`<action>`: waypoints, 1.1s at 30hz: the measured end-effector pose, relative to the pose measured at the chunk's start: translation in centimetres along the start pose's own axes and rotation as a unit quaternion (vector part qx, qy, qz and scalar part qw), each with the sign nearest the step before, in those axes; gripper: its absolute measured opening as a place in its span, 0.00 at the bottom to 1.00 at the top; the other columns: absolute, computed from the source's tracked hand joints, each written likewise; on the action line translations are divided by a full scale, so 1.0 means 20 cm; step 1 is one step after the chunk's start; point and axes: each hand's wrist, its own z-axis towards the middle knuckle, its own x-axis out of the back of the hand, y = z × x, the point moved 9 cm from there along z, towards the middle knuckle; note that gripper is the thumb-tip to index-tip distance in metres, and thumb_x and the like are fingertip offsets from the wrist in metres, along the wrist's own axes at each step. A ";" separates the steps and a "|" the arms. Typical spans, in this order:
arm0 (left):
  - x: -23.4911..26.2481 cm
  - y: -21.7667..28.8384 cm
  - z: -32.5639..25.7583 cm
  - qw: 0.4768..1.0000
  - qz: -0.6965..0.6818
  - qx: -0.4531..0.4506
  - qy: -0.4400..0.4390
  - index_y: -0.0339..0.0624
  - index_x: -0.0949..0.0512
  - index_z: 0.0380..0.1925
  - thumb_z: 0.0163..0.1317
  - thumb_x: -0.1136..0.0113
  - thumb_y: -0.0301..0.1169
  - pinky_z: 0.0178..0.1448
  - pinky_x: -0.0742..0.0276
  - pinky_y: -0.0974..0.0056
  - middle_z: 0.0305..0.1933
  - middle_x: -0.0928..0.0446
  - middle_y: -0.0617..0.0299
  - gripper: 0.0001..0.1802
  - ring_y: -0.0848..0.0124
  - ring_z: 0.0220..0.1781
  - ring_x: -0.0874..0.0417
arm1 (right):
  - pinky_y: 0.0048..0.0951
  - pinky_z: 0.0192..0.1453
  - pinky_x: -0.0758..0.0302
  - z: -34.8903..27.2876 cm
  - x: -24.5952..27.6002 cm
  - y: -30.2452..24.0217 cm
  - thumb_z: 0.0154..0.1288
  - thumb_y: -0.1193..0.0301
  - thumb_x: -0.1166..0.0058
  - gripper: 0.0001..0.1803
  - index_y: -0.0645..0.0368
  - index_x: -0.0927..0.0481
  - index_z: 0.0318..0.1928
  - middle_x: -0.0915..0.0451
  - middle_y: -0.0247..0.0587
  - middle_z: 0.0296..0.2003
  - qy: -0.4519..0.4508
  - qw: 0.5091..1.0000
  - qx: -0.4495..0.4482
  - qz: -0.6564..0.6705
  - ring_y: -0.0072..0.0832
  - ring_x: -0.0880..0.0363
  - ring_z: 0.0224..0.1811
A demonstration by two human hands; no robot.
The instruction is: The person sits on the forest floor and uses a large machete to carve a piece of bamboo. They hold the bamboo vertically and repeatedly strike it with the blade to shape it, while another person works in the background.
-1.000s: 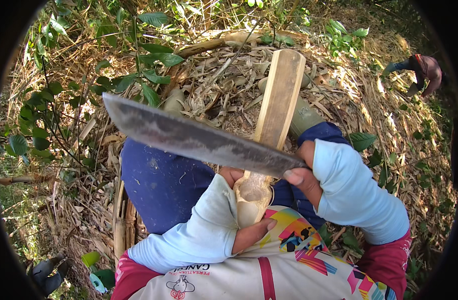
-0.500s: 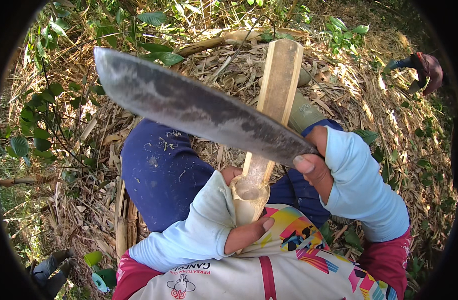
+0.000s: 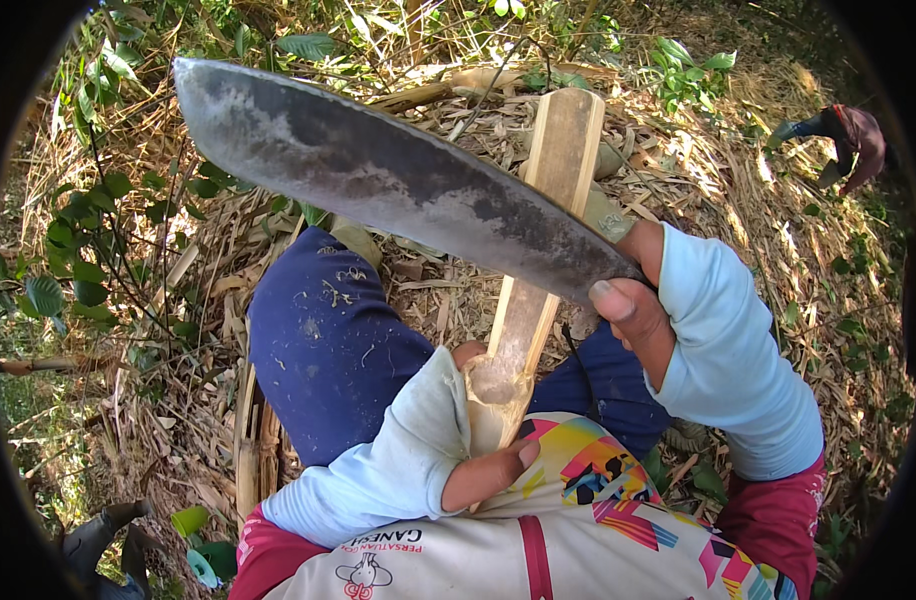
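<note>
Far left, green leaves [image 3: 78, 230] and dry stalks border the work area; they play no part in the grip.

My left knee [image 3: 328, 350], in dark blue trousers, is raised. It sits just left of the bamboo and, in my judgement, braces the piece from that side.

The big knife [image 3: 398, 180] has a wide, dark, stained blade. Its blunt tip points far left and the blade slants down to the right toward the handle. The blade crosses in front of the bamboo slat [image 3: 538, 250] in this view; I cannot tell whether the edge touches the wood or hangs above it.

My left hand [image 3: 488, 470] is closed around the near end of the slat, thumb lying along its lower side, with a pale blue sleeve covering the wrist. The near end rests against my body above the patterned shirt [image 3: 598, 470]. Held this way, the slat points away from me, far end up over the dry leaf litter [image 3: 698, 170], so the long face is presented to the blade.

My right hand [image 3: 633, 290] is wrapped tight around the knife handle, thumb pressed on the near side. The handle itself is hidden inside the fist. The grip sits right of the slat, which keeps the fingers off the cutting line.

Far right, another person [image 3: 848, 140] bends over the ground, well apart from me.
</note>
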 end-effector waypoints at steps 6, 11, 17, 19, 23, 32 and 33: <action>-0.01 0.01 0.00 1.000 0.012 0.009 0.000 0.31 0.34 0.55 0.50 0.30 0.29 0.51 0.28 0.69 0.43 0.25 0.60 0.33 0.74 0.46 0.26 | 0.30 0.22 0.35 0.01 0.00 0.02 0.72 0.60 0.51 0.19 0.62 0.29 0.30 0.34 0.38 0.16 -0.005 0.999 -0.029 0.028 0.31 0.31 0.16; 0.00 0.02 0.00 0.999 0.038 0.001 -0.011 0.30 0.33 0.54 0.50 0.30 0.29 0.49 0.29 0.70 0.42 0.24 0.61 0.33 0.75 0.45 0.26 | 0.33 0.25 0.35 -0.02 -0.04 -0.02 0.72 0.61 0.52 0.17 0.62 0.28 0.31 0.32 0.42 0.18 -0.051 0.999 -0.008 -0.007 0.38 0.31 0.19; -0.01 -0.01 0.00 0.999 0.031 0.002 -0.028 0.30 0.34 0.55 0.50 0.30 0.27 0.49 0.28 0.71 0.42 0.24 0.61 0.33 0.76 0.44 0.26 | 0.36 0.24 0.36 -0.01 -0.02 0.01 0.71 0.63 0.51 0.16 0.62 0.28 0.30 0.34 0.44 0.19 -0.017 0.998 -0.039 0.041 0.42 0.32 0.19; 0.00 -0.02 -0.01 0.999 0.028 0.005 -0.020 0.29 0.34 0.56 0.50 0.30 0.27 0.49 0.28 0.71 0.43 0.24 0.60 0.34 0.76 0.45 0.25 | 0.36 0.24 0.37 -0.01 -0.01 0.04 0.71 0.63 0.50 0.16 0.62 0.29 0.30 0.34 0.44 0.19 -0.034 0.991 -0.105 0.078 0.42 0.33 0.19; -0.01 0.02 0.00 1.000 0.007 0.007 0.000 0.29 0.34 0.56 0.50 0.31 0.27 0.50 0.28 0.71 0.43 0.24 0.60 0.34 0.75 0.46 0.25 | 0.34 0.23 0.36 -0.03 -0.07 -0.04 0.71 0.63 0.50 0.16 0.62 0.30 0.29 0.34 0.44 0.19 -0.091 0.995 -0.006 -0.036 0.41 0.32 0.19; -0.01 0.00 0.00 0.999 0.034 0.004 -0.011 0.30 0.34 0.56 0.50 0.31 0.26 0.49 0.28 0.70 0.42 0.24 0.61 0.33 0.75 0.45 0.26 | 0.35 0.25 0.33 -0.03 -0.05 -0.03 0.70 0.64 0.49 0.15 0.63 0.28 0.31 0.31 0.45 0.20 -0.078 0.996 0.001 -0.035 0.40 0.28 0.21; -0.02 0.01 0.01 1.000 0.025 0.002 -0.017 0.30 0.34 0.56 0.49 0.31 0.26 0.49 0.28 0.70 0.42 0.24 0.61 0.33 0.76 0.44 0.26 | 0.35 0.25 0.33 -0.04 -0.04 -0.03 0.71 0.64 0.50 0.15 0.63 0.27 0.33 0.32 0.44 0.19 -0.038 0.999 0.022 -0.022 0.39 0.28 0.20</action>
